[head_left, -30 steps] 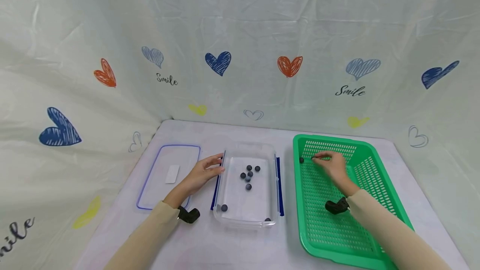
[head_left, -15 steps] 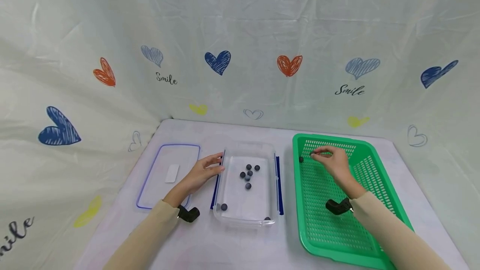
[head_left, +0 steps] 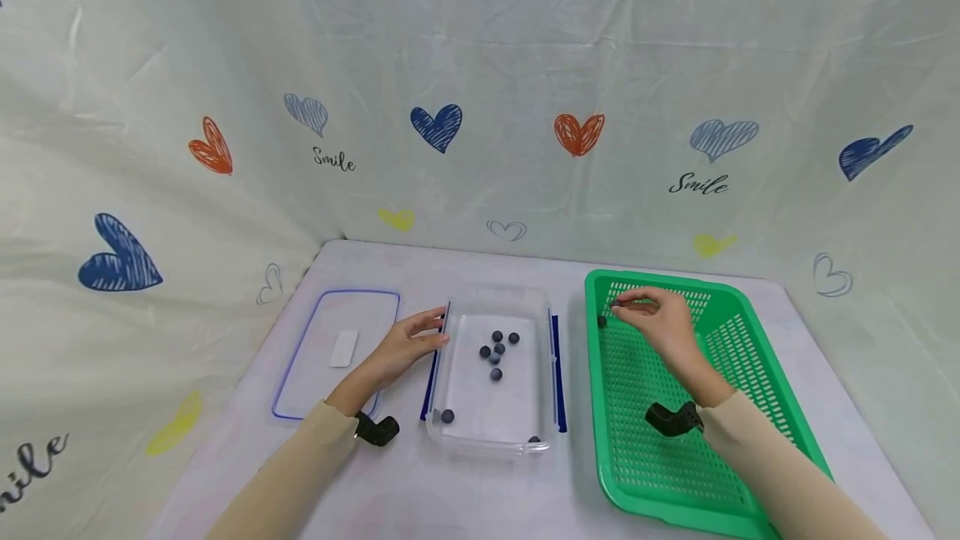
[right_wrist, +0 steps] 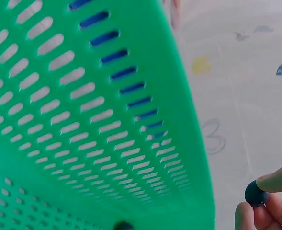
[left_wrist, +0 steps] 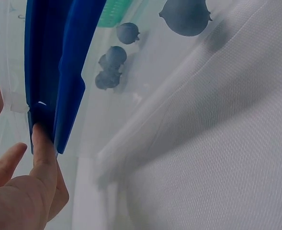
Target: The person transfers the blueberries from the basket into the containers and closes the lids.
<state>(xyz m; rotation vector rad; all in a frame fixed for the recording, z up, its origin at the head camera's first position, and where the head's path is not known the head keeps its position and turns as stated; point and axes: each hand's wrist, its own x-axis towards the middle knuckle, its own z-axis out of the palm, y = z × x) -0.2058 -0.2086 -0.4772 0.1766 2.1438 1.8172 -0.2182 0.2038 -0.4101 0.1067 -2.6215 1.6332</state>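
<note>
My right hand [head_left: 662, 325] pinches a blueberry [right_wrist: 256, 193] between thumb and fingertips, above the far left part of the green basket [head_left: 609, 473]. Another blueberry [head_left: 602, 322] lies in the basket by its left wall, just below that hand. My left hand [head_left: 405, 348] rests at the left side of the clear plastic container [head_left: 491, 445], its fingers relaxed and touching the blue side latch [left_wrist: 47, 86]. Several blueberries [head_left: 496, 374] lie on the container's floor, most grouped in the middle, with one [head_left: 447, 416] in the near left corner and another [head_left: 535, 440] near the right one.
A clear lid [head_left: 315, 365] with a blue rim lies flat left of the container, a white rectangular piece [head_left: 344, 348] on it. A second blue latch [head_left: 559, 373] hangs along the container's right side. A printed curtain [head_left: 495, 48] stands behind the table.
With the blueberry in its fingertips, my right hand has risen from the basket's floor and shifted a little left. My left hand and the container have stayed in place.
</note>
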